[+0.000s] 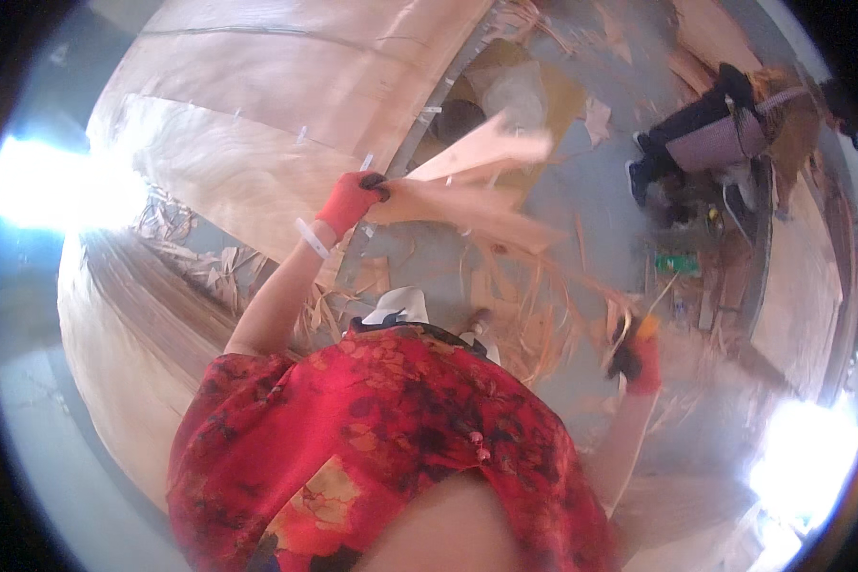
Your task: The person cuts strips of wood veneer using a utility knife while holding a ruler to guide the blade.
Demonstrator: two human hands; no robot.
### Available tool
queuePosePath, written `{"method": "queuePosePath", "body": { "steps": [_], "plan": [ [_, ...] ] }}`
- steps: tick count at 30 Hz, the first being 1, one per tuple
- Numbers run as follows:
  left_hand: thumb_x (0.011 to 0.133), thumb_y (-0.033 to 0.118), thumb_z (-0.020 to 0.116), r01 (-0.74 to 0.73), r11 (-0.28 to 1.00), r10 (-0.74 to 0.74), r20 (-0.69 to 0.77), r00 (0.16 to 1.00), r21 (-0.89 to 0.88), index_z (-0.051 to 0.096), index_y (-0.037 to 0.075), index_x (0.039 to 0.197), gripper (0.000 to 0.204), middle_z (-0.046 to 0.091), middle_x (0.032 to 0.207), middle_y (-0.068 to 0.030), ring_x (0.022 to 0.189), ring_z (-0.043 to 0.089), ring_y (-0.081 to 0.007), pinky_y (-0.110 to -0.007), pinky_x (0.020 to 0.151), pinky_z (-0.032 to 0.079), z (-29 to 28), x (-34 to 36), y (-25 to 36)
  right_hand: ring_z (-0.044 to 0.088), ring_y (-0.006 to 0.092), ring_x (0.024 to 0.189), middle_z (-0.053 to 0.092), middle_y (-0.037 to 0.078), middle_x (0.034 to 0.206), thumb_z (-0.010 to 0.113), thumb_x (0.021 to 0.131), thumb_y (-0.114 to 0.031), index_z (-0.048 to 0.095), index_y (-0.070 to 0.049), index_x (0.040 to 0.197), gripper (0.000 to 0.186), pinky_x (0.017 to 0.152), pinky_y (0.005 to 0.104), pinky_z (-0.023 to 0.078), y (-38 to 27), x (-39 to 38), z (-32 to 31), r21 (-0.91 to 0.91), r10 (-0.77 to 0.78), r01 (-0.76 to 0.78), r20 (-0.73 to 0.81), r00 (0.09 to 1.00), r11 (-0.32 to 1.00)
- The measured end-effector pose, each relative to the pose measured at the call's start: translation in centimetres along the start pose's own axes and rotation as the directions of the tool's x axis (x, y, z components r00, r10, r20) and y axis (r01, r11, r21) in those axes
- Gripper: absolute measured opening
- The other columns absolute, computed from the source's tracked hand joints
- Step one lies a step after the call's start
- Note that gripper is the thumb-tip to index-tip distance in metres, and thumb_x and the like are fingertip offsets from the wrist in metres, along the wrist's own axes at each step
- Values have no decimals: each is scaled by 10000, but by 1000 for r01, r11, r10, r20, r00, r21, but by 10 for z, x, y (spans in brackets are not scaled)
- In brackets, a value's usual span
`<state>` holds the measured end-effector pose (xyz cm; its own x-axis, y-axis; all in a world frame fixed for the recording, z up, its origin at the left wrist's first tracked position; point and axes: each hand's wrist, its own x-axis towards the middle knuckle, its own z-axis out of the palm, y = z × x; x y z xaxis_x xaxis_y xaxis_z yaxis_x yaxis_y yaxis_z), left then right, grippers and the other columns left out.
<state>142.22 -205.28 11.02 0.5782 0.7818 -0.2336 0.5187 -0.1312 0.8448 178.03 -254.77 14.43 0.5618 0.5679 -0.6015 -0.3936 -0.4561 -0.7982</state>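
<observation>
My left hand (353, 198), in a red and black glove, is closed on the narrow end of some thin wood veneer strips (491, 153). They fan out to the right of the fist, and their far ends are blurred by motion. Lower right, my right hand (639, 360) wears a red, black and yellow glove. Its fingers are curled, and blur hides what is in them. Thin veneer shreds (534, 300) hang and lie between the two hands.
Large pale veneer sheets (296, 71) cover the upper left, with small white tabs along their edge. Another stack (133, 324) curves down the left. Torn scraps (224, 276) litter the floor. Another person (725, 143) is at the upper right, near a veneer stack (801, 276).
</observation>
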Motion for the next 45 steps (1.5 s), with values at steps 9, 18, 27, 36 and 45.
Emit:
{"method": "queuePosePath", "body": {
  "steps": [9, 18, 27, 36, 45],
  "plan": [
    [870, 64, 715, 29, 912, -38, -13, 999, -410, 703, -22, 1150, 293, 720, 1026, -61, 950, 649, -130, -297, 845, 514, -33, 2, -1, 630, 165, 706, 652, 47, 784, 759, 802, -206, 671, -41, 1033, 297, 639, 343, 515, 88, 79, -175, -569, 115, -254, -270, 956, 782],
    [890, 92, 686, 248, 325, -84, 233, 969, -913, 582, -5, 1278, 413, 693, 1063, -73, 888, 677, -154, -288, 761, 555, 7, 43, -12, 546, 56, 728, 634, -63, 975, 757, 890, -229, 579, -128, 1384, 534, 611, 218, 437, -96, 249, 191, 44, -100, 90, 358, 928, 995],
    [907, 201, 713, 271, 130, 59, 280, 958, -954, 488, 32, 1429, 594, 604, 1356, -122, 1221, 597, -219, -380, 1027, 494, 28, 74, -65, 565, 100, 637, 616, -7, 845, 832, 823, -321, 589, -74, 1194, 508, 548, 261, 466, -164, 326, 388, -194, 28, 92, 543, 839, 977],
    [898, 201, 714, 93, 112, -91, 83, 992, -989, 504, 20, 1388, 563, 600, 1328, -122, 1206, 588, -257, -415, 1059, 454, 42, 60, 8, 533, 119, 546, 576, -23, 708, 769, 889, -364, 619, -118, 990, 306, 473, 302, 413, -105, 345, 373, -179, 417, -457, 761, 497, 871],
    [857, 91, 700, 268, 337, -237, 194, 952, -903, 648, -21, 1193, 358, 690, 1144, -105, 1033, 662, -220, -356, 979, 503, -24, 38, 48, 677, 243, 727, 710, 76, 884, 794, 811, -245, 680, -89, 1096, 344, 663, 371, 545, -220, 381, 351, -276, 17, 565, 907, 420, 777]
  ]
}}
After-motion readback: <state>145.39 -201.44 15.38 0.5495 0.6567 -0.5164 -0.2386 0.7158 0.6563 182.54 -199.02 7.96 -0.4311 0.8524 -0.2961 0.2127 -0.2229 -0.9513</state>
